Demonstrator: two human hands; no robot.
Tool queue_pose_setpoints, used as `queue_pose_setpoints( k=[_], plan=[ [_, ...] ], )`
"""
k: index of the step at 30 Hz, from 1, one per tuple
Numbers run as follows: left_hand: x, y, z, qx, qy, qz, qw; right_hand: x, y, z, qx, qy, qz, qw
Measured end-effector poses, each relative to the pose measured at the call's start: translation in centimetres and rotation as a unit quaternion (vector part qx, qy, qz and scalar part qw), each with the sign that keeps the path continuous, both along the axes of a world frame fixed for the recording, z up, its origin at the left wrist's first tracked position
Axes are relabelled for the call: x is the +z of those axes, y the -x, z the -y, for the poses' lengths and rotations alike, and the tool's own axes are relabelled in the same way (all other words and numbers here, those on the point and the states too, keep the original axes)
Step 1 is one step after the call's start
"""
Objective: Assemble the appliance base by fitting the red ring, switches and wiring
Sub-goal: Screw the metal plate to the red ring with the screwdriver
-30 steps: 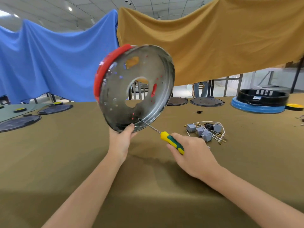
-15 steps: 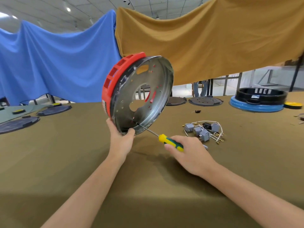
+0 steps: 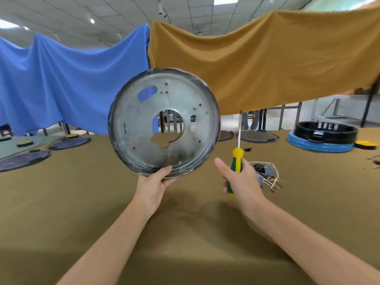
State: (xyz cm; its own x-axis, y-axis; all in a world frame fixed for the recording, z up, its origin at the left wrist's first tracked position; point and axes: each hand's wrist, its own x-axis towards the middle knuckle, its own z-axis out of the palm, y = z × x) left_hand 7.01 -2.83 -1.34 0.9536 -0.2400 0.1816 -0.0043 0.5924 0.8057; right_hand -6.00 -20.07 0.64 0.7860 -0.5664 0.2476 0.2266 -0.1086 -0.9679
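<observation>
My left hand (image 3: pixel 154 187) grips the lower rim of the round metal base plate (image 3: pixel 164 122) and holds it upright, facing me, above the table. The red ring is hidden behind the plate; only red dots show through its holes. My right hand (image 3: pixel 240 182) holds a yellow-and-green screwdriver (image 3: pixel 236 161) by its handle, shaft pointing straight up, to the right of the plate and apart from it. A bundle of grey switches and white wires (image 3: pixel 267 175) lies on the table just behind my right hand.
An olive cloth covers the table (image 3: pixel 185 223). A black housing on a blue disc (image 3: pixel 320 136) stands at the far right. Dark round plates (image 3: pixel 259 137) lie at the back, more dark discs (image 3: pixel 24 160) at the left. Blue and ochre cloths hang behind.
The plate has turned from tilted edge-on to flat facing me, hiding the red ring. The screwdriver tip left the plate's rim and the tool swung upright to the right.
</observation>
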Motion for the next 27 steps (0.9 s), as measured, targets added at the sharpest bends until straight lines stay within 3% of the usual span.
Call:
queue_pose_setpoints(
  k=[8,17,27],
  plan=[
    [-0.3,0.8,0.6,-0.088,-0.088,0.081,0.989,-0.7,-1.8,-1.7,0.033,-0.152,0.078,0.985],
    [-0.5,1.5,0.7,-0.026,-0.178,0.095,0.979,-1.6,-1.9,-2.0,0.059,-0.168,0.099,0.979],
    [-0.5,1.2,0.6,-0.052,-0.164,0.069,0.983,-2.0,-1.9,-2.3,0.100,-0.141,0.091,0.981]
  ],
)
